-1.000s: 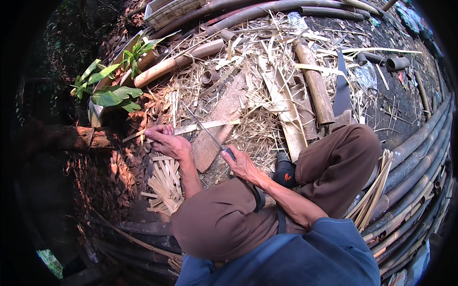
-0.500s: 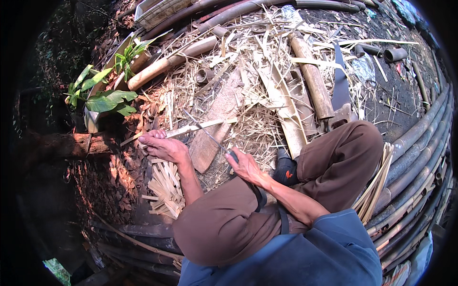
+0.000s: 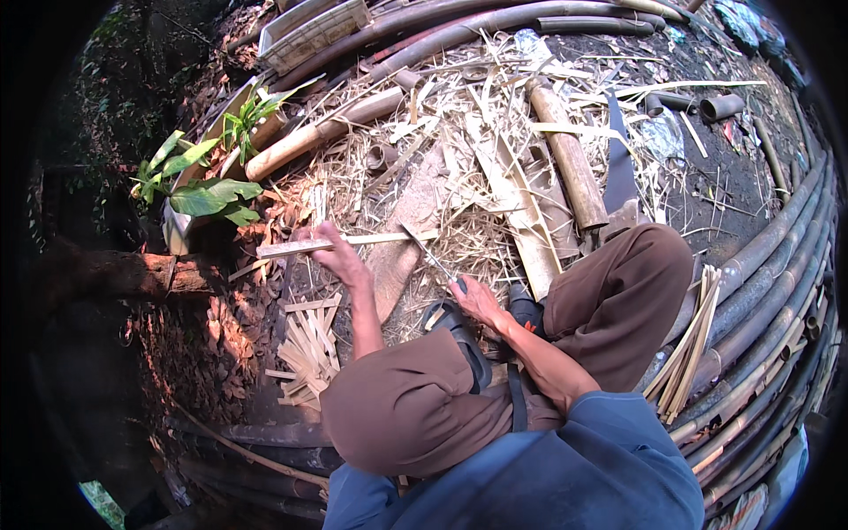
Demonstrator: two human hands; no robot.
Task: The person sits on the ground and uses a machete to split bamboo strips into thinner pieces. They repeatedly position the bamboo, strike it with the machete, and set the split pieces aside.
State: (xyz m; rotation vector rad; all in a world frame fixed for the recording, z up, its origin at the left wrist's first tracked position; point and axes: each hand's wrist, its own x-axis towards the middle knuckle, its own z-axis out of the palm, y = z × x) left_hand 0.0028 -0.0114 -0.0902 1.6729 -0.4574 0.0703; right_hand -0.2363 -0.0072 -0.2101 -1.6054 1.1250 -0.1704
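Observation:
My left hand (image 3: 343,258), slightly blurred, is closed on a pale bamboo strip (image 3: 380,238) that runs nearly level from left to right. My right hand (image 3: 478,302) grips the dark handle of a knife (image 3: 429,255), whose thin blade points up and to the left. The blade's tip end meets or crosses the strip near its right end; whether it cuts in I cannot tell. Below both lies a worn wooden board (image 3: 393,274) on the ground. A fanned pile of short split bamboo strips (image 3: 309,352) rests to the left of my left knee.
Beyond my feet, shavings (image 3: 481,216) cover the ground. A split bamboo length (image 3: 517,203), a whole bamboo pole (image 3: 570,163) and a saw (image 3: 621,163) lie ahead to the right. A strip bundle (image 3: 692,353) leans beside bamboo poles (image 3: 751,309). A leafy plant (image 3: 208,196) stands left.
My left hand has turned and shifted right along the strip, whose left end now shows past it. The knife has moved right, its blade tip now near the strip's right end.

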